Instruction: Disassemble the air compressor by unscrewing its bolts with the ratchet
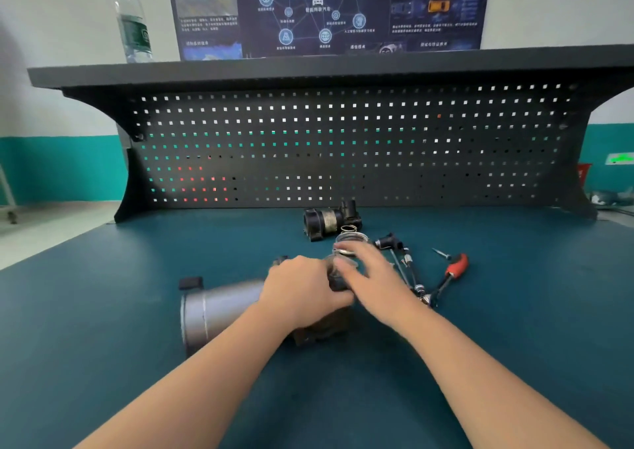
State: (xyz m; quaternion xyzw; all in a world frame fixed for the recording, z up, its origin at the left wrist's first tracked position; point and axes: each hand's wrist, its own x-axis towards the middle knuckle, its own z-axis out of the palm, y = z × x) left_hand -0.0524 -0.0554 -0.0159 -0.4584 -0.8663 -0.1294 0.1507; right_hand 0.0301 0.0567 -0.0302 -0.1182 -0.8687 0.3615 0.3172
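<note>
The air compressor (219,308) lay on its side in the middle of the blue worktop (103,311). Its grey round end showed, blurry, but both hands hid its dark right end. The left hand (302,287) curled around that dark part. The right hand (370,273) lay over it, fingers loose and blurred. A red-handled ratchet (453,270) lay just right. A black part (329,220) sat farther back.

Both hands (338,278) hide the blurred, perhaps dark compressor head.
</note>
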